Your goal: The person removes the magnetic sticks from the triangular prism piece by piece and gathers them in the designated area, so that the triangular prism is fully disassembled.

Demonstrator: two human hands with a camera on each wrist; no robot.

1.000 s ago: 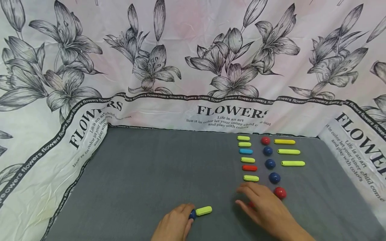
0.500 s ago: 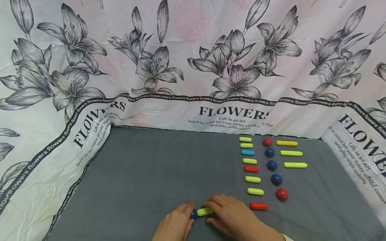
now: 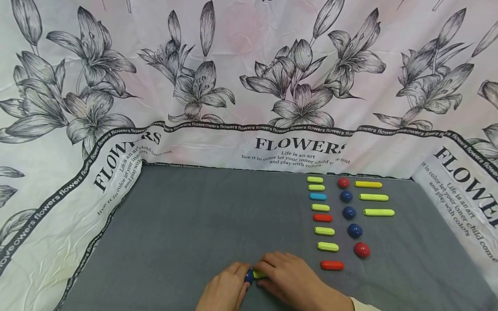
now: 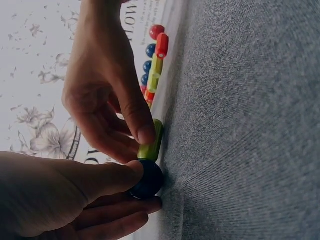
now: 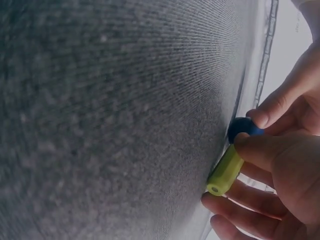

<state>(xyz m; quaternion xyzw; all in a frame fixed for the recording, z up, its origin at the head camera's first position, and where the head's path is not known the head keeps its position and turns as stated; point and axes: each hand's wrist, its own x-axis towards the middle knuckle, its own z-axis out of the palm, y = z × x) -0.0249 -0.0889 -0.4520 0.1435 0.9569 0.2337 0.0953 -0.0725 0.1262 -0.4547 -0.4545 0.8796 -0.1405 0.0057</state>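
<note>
Near the front of the grey cloth, my left hand [image 3: 225, 288] pinches a dark blue ball [image 3: 249, 277] between thumb and fingers. My right hand [image 3: 291, 277] grips a short yellow-green faceted stick [image 3: 258, 274], mostly covered by its fingers in the head view. In the left wrist view the stick [image 4: 152, 145] meets the blue ball [image 4: 150, 179] end-on, low over the cloth. A small hole shows in the free end of the stick [image 5: 225, 172] in the right wrist view.
On the right lies a column of short sticks, among them a blue stick [image 3: 317, 196] and a red stick [image 3: 332, 265]. Beside it runs a column of balls, with a red ball [image 3: 362, 250] nearest. Longer yellow sticks [image 3: 373, 197] lie farther right. A flower-printed sheet [image 3: 218, 142] borders the cloth.
My right hand has moved left from beside the stick column to the yellow-green stick and grips it. My left hand has stayed in place with the blue ball.
</note>
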